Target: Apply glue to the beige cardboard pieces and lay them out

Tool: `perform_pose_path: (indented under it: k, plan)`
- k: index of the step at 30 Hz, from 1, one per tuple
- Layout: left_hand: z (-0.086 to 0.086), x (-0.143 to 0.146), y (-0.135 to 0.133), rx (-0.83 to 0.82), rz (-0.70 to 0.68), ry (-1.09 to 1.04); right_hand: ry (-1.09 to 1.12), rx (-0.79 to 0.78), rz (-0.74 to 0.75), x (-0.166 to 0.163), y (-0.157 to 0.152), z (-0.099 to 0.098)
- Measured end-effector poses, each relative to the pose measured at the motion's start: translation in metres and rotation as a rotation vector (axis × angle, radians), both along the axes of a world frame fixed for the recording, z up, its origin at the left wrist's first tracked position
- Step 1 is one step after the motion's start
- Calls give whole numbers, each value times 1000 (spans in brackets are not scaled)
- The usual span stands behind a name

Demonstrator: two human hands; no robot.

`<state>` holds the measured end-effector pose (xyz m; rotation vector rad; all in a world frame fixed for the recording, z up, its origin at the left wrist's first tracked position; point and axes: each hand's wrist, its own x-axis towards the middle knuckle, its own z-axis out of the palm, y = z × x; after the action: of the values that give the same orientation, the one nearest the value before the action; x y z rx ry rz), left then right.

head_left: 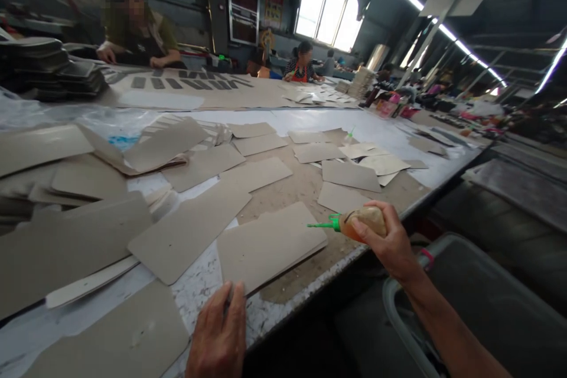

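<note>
My right hand (387, 242) is closed round a small glue bottle (361, 221) with amber liquid and a green nozzle that points left, held just above the table's near edge. My left hand (220, 331) lies with fingers stretched out on the table edge, its fingertips touching the near corner of a grey cardboard piece (270, 245). That piece lies flat between the two hands, on top of another like it.
Many grey cardboard pieces (186, 233) are scattered over the long white table (212, 283). A grey bin (469, 301) stands at my right below the table. One person (133, 29) sits at the far left, others (303, 65) work further back. Dark trays (48, 68) are stacked far left.
</note>
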<state>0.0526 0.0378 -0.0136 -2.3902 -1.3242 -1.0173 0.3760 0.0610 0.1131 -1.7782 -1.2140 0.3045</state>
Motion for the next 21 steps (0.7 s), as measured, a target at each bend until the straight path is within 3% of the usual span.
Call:
perform_pose_path:
  k: [9, 14, 21]
  plan:
    - [-3, -4, 3, -37, -9, -17, -134, 5, 76, 0, 13, -13]
    - [-6, -7, 3, -50, -35, 6, -239, 60, 42, 4, 21, -16]
    - [-1, -2, 1, -81, -3, -78, -205, 52, 129, -7, 30, -14]
